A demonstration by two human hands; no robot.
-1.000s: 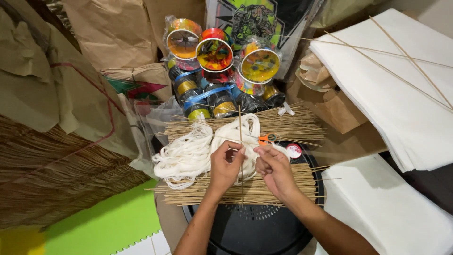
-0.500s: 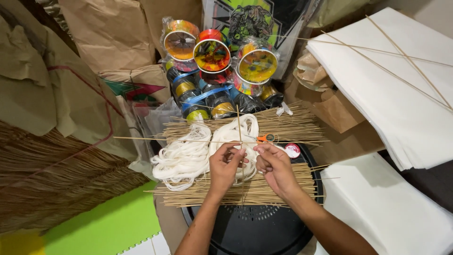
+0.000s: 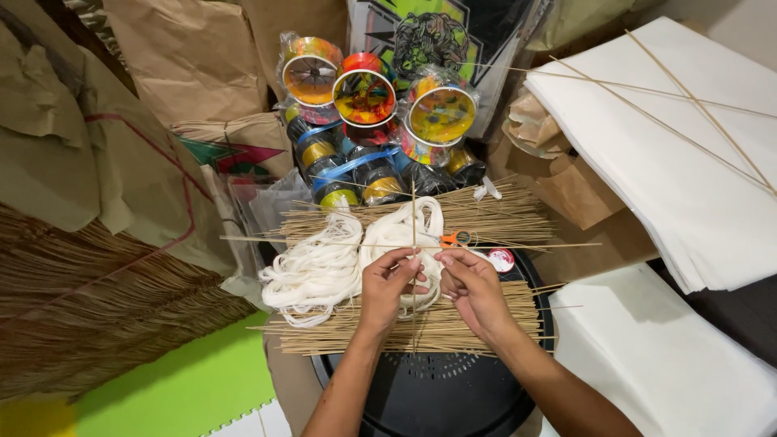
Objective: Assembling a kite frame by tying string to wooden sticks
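Note:
My left hand (image 3: pixel 387 287) and my right hand (image 3: pixel 473 287) meet over a heap of thin bamboo sticks (image 3: pixel 421 324) on a black round stool (image 3: pixel 445 388). Between the fingers of both hands stands one thin stick (image 3: pixel 413 218), upright in the picture, crossed by a long horizontal stick (image 3: pixel 534 245). The hands pinch at the crossing point. Two skeins of white string (image 3: pixel 324 267) lie under and to the left of the hands. Orange-handled scissors (image 3: pixel 455 239) and a small red-and-white spool (image 3: pixel 502 260) lie just beyond my right hand.
Colourful kite-line reels (image 3: pixel 364 93) in plastic wrap stand behind the sticks. Stacks of white paper (image 3: pixel 672 162) with long sticks on top fill the right side. Brown paper sheets (image 3: pixel 97 162) and a straw bundle (image 3: pixel 89 307) lie left, a green mat (image 3: pixel 178 388) below.
The hands have stayed at the crossing; the fingers shifted slightly. The long horizontal stick now shows across both sides, and the upright stick stands at the hands.

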